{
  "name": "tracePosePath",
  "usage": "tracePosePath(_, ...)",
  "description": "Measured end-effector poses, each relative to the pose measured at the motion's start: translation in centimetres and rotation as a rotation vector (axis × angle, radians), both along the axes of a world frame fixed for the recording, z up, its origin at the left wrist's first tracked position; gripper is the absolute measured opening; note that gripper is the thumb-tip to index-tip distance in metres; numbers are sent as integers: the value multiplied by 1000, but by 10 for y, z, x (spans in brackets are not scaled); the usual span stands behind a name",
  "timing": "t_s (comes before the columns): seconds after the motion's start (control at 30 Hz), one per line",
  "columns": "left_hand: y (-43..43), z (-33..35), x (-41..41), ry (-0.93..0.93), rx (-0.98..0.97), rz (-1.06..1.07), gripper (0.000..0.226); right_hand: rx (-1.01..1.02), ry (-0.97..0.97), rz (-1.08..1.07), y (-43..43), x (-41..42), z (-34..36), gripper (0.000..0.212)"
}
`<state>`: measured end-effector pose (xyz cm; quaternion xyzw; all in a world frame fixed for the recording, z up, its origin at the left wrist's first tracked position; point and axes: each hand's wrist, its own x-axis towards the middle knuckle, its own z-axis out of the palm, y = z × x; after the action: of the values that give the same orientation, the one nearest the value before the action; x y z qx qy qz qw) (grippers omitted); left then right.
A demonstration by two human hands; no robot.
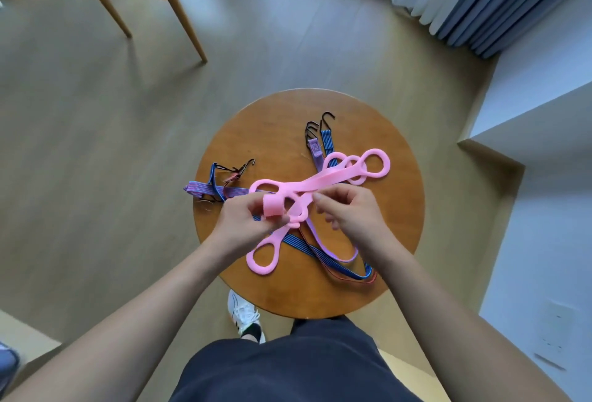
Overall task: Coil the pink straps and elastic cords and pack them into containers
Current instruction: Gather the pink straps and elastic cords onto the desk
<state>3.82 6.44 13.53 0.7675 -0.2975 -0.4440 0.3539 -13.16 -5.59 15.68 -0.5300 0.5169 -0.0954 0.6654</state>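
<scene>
Pink straps point(315, 182) lie across the middle of the round wooden table point(256, 132), over the elastic cords point(323, 251). The left hand point(246, 219) pinches a small rolled coil of strap; the right hand point(349, 206) grips the band just beside it. Bare tabletop remains along the far edge.
</scene>
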Motion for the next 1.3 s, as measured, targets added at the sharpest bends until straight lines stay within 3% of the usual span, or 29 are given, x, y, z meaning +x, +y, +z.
tracePosePath(0.1,8,-3,7,127,23,144,22,-3,230,17,-13,4,-41,9)
tracePosePath(0.17,13,-5,10,186,19,212,25,100,314,23,-18,9,-70,10)
tracePosePath(0.3,23,-12,12,362,-7,342,19,457,282,-255,-28,24,-114,20)
tracePosePath(0.37,29,-17,12,371,27,382,15,530,257,-361,-35,31,-133,22)
tracePosePath(0.5,42,-28,9,363,58,452,11,540,250,-528,-43,41,-159,22)
tracePosePath(0.67,49,-36,9,275,125,424,12,478,258,-648,-48,47,-167,6)
tracePosePath(0.87,35,-27,10,269,130,419,20,374,75,-530,-44,45,-125,11)
tracePosePath(1.0,13,-11,11,245,42,363,11,232,-45,-402,-40,31,-68,19)
tracePosePath(1.2,-16,23,17,219,-100,232,10,54,-199,-353,-26,12,22,9)
tracePosePath(1.3,-31,50,20,210,-188,136,12,-85,-188,-371,-14,1,66,8)
